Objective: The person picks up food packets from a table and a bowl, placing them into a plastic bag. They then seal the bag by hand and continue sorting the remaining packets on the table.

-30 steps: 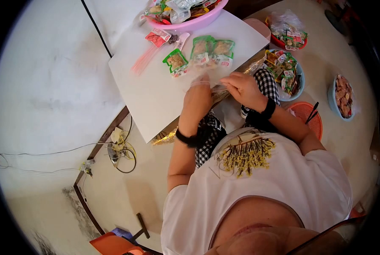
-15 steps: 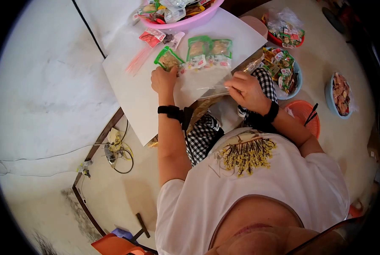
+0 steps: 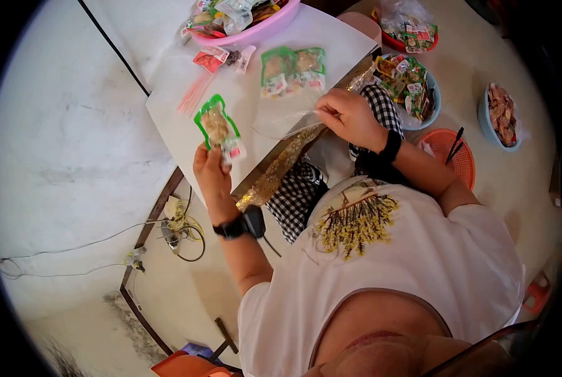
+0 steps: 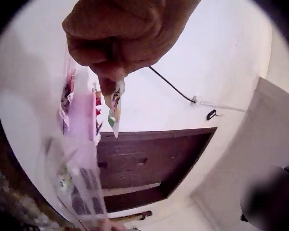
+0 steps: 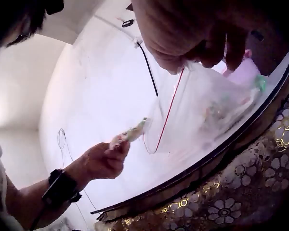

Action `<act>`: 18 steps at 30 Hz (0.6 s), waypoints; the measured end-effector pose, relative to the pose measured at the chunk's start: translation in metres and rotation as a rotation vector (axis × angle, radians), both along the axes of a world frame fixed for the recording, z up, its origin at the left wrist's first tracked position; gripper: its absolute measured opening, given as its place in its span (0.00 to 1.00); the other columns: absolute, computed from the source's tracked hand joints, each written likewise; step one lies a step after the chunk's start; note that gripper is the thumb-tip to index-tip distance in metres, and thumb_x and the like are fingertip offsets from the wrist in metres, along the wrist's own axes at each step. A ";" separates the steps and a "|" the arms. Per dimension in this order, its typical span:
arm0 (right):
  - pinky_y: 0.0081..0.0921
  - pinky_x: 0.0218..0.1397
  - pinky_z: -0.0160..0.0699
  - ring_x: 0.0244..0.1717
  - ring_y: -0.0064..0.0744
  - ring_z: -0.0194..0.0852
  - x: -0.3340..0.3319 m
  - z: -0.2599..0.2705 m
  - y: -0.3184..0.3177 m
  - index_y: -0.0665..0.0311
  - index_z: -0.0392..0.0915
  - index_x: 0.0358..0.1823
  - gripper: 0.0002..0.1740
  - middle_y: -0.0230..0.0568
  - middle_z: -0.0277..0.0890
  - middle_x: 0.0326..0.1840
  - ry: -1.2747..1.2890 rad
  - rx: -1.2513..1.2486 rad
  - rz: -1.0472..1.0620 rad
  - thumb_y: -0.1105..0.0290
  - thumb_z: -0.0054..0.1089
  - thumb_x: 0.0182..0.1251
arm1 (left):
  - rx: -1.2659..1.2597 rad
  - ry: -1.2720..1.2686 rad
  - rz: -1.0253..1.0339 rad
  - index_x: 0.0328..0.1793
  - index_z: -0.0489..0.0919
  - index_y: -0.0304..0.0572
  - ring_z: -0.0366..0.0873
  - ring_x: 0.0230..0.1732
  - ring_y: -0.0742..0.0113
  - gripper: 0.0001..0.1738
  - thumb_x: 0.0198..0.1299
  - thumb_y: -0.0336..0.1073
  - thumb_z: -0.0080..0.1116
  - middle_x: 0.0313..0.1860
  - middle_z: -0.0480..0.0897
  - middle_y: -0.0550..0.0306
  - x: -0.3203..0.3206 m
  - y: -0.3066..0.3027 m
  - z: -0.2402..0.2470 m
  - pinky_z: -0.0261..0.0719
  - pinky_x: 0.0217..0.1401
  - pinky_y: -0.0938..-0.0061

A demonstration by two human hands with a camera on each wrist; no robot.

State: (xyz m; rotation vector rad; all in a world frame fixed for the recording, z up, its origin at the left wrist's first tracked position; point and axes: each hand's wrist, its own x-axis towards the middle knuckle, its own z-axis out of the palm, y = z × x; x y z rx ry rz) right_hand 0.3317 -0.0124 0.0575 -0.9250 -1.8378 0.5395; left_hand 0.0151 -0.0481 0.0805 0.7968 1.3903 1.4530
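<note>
My left hand (image 3: 213, 174) pinches a clear food packet (image 3: 217, 122) with a green border and a pale brown filling, raised over the table's left front edge. In the left wrist view that packet (image 4: 115, 110) hangs edge-on below the fingers. With bent fingers, my right hand (image 3: 353, 119) holds the mouth of a clear plastic bag (image 3: 284, 118) near the table's front edge. A red line runs along the bag's mouth (image 5: 169, 115) in the right wrist view, and the mouth gapes. Two green-bordered packets (image 3: 291, 68) lie at the bag's far end.
A pink basin (image 3: 249, 36) heaped with packets stands on the white table (image 3: 168, 135). Near it lie a red-and-white packet (image 3: 210, 60) and some pink strips (image 3: 194, 94). Blue basins (image 3: 433, 103) of packets and an orange basket (image 3: 460, 166) stand on the floor to the right.
My left hand let go of the bag's mouth, picked up the single green-bordered packet from the table and brought it back toward me. My right hand keeps hold of the bag.
</note>
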 end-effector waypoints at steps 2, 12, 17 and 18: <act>0.35 0.30 0.72 0.28 0.44 0.73 -0.001 0.003 0.002 0.63 0.75 0.33 0.04 0.41 0.72 0.27 0.006 0.013 0.007 0.73 0.61 0.60 | 0.005 -0.071 -0.150 0.49 0.77 0.34 0.68 0.17 0.79 0.10 0.63 0.22 0.49 0.32 0.82 0.55 0.001 -0.028 0.011 0.63 0.14 0.88; 0.32 0.31 0.72 0.28 0.41 0.74 -0.006 0.005 0.003 0.65 0.79 0.35 0.05 0.40 0.73 0.28 0.023 0.120 0.024 0.73 0.64 0.60 | -0.230 -0.182 -0.369 0.56 0.74 0.28 0.66 0.15 0.80 0.15 0.64 0.20 0.44 0.32 0.81 0.55 0.098 -0.015 0.011 0.63 0.15 0.88; 0.36 0.31 0.72 0.31 0.44 0.73 -0.008 0.008 0.000 0.61 0.79 0.33 0.05 0.40 0.70 0.27 -0.014 0.072 0.016 0.69 0.64 0.59 | -0.113 -0.102 -0.430 0.56 0.74 0.32 0.63 0.14 0.82 0.16 0.64 0.21 0.44 0.27 0.78 0.62 0.120 0.014 0.000 0.60 0.15 0.86; 0.36 0.31 0.72 0.30 0.44 0.73 -0.008 0.008 0.000 0.61 0.79 0.34 0.05 0.40 0.70 0.27 -0.019 0.060 0.016 0.69 0.64 0.59 | -0.097 -0.058 -0.440 0.57 0.74 0.33 0.63 0.14 0.82 0.16 0.64 0.21 0.44 0.27 0.78 0.63 0.123 0.019 -0.003 0.60 0.15 0.86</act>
